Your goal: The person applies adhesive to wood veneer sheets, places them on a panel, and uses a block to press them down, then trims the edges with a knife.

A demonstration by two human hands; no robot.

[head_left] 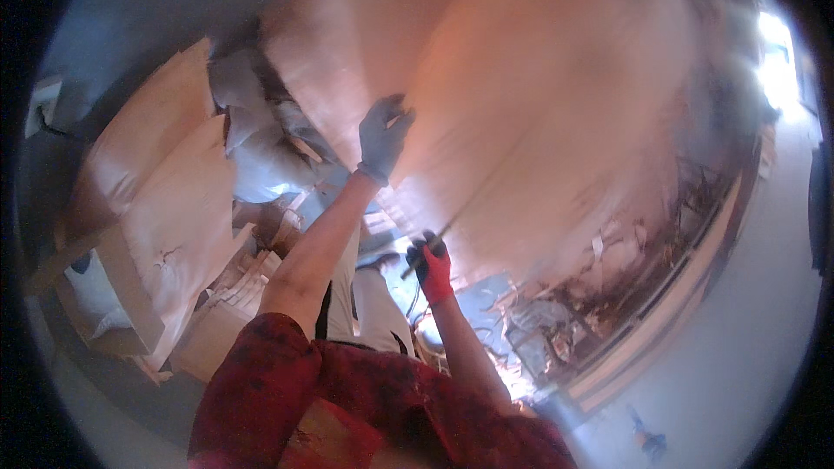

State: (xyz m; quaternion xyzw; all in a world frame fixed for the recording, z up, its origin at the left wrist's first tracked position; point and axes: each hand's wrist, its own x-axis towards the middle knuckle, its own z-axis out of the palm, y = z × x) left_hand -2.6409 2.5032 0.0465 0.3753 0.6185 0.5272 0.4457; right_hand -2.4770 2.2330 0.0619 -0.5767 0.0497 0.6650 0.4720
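The right hand [432,267] is closed around a thin stick [445,231] — probably light and stiff, best held at its near end — slanting over the wide wooden sheet [556,122] ahead. The left hand [382,137] is over that sheet's near side, half-curled, fingers parted; contact I cannot tell. The sheet looks thin, bendy, perhaps splintery. The left arm [313,247] reaches farther forward than the right forearm [472,352].

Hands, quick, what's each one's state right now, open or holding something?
Left hand: open, fingers loosely bent, nothing visible in it.
Right hand: closed, holding a thin dark rod.
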